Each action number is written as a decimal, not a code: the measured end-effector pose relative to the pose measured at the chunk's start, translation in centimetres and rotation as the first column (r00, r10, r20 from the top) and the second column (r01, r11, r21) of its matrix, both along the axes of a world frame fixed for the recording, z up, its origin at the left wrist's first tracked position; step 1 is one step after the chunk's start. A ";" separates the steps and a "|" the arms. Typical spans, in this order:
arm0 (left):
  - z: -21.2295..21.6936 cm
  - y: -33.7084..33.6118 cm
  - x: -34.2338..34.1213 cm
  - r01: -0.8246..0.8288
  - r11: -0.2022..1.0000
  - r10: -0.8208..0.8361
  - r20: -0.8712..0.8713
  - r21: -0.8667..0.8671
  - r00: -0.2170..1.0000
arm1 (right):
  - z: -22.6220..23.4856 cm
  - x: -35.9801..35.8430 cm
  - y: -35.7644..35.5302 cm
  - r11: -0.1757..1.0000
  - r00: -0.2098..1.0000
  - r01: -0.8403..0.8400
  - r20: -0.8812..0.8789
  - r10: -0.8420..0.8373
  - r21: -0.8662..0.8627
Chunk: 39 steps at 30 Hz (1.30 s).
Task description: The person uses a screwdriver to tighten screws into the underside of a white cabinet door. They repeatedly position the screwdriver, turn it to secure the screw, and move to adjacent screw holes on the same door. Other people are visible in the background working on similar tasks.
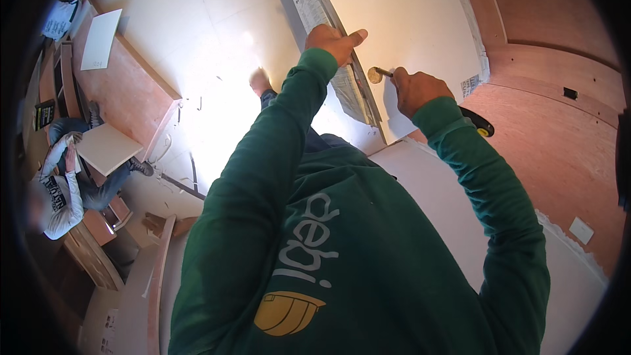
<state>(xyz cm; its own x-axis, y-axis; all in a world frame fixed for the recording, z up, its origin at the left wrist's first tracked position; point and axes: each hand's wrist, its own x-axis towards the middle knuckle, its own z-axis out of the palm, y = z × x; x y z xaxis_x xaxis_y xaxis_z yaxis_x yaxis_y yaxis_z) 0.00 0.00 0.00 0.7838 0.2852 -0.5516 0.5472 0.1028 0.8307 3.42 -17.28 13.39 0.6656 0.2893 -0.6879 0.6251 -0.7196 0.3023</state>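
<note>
A large white panel (411, 10) reaches up from in front of me, its long edge partly wrapped in torn protective film (314, 6). My left hand (334, 45) grips that edge, fingers curled over it and thumb stretched across toward the white face. My right hand (420, 90) is closed round a hand tool (386, 73) with a thin dark metal shaft; a black handle end with yellow shows behind the wrist. The shaft's tip meets a round, wood-coloured recess (374, 76) in the panel near its edge. Whether the tool is a screwdriver or a chisel, I cannot tell.
A person (62, 187) sits at the left with a pale board (110, 148) in front of them. Beyond stands a reddish wooden cabinet panel (125, 85) with a white sheet on it. Reddish wood panelling (545, 112) lines the right. My bare foot (261, 82) is on the bright floor.
</note>
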 end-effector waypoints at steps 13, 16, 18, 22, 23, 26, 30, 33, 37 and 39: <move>-0.2 0.2 0.2 -0.018 1.000 0.019 0.037 -0.009 0.999 | -0.2 -0.9 -1.8 0.989 0.994 0.100 0.042 -0.105 0.110; -0.5 0.3 0.2 -0.023 0.998 0.024 0.020 -0.057 0.999 | 0.7 -0.8 -2.1 0.987 0.993 -0.014 0.119 -0.006 0.162; -0.6 0.3 0.3 -0.015 0.998 0.017 0.026 -0.067 1.000 | 0.4 -0.6 -2.2 0.979 0.988 -0.096 0.134 0.072 0.178; -0.6 0.4 0.3 -0.012 0.997 0.016 0.051 -0.078 0.999 | -0.2 -0.7 -1.9 0.973 0.980 -0.155 0.149 0.130 0.169; -0.7 0.3 0.3 -0.024 0.996 0.029 0.053 -0.085 0.998 | -0.6 -0.7 -2.0 0.973 0.978 -0.168 0.151 0.144 0.158; -1.1 0.5 0.4 -0.003 0.997 0.006 0.037 -0.075 0.999 | -0.8 -0.3 -2.0 0.969 0.966 -0.212 0.180 0.187 0.130; -1.0 0.7 0.5 0.021 0.996 -0.017 0.040 -0.085 0.999 | -0.7 0.5 -2.0 0.963 0.961 -0.244 0.162 0.225 0.113; -1.1 0.7 0.6 0.029 0.996 -0.026 0.037 -0.085 0.999 | -0.6 0.6 -2.0 0.965 0.963 -0.240 0.148 0.223 0.104; -1.2 0.5 0.4 -0.021 0.996 0.024 0.033 -0.089 0.999 | -0.7 0.5 -1.9 0.978 0.978 -0.184 0.121 0.172 0.100; -1.2 0.5 0.3 -0.031 0.994 0.034 0.027 -0.100 0.999 | -0.9 0.2 -1.6 0.986 0.986 -0.137 0.107 0.128 0.091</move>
